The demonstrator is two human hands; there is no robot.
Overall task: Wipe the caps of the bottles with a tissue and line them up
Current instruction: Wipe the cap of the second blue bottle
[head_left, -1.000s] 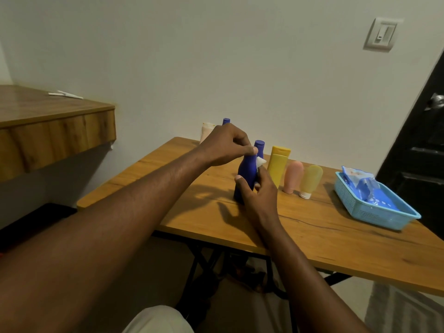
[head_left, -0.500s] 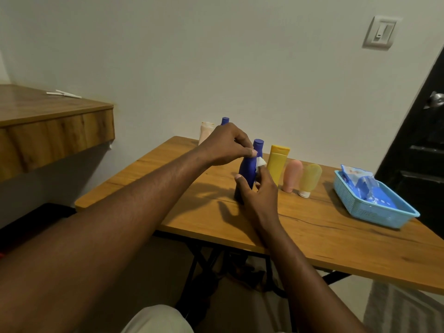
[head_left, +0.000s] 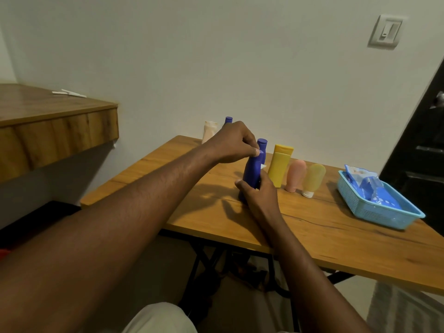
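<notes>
Blue bottle (head_left: 251, 173) upright near the middle of the wooden table (head_left: 336, 236), base hidden behind the right hand (head_left: 260, 200), which wraps its lower body. Left hand (head_left: 231, 143) pinches its top; cap covered by the fingertips. Scrap of white tissue (head_left: 263, 166) shows between bottle and right fingers; which hand holds it, cannot tell. Just behind: second blue bottle (head_left: 262, 146). Row to the right: yellow bottle (head_left: 280, 165), pink tube (head_left: 295, 175), yellow-green tube (head_left: 313, 177) standing on its white cap. Far left by the wall: cream bottle (head_left: 209, 132), another blue cap (head_left: 228, 119). Light-blue basket (head_left: 370, 209) at right, packets inside.
</notes>
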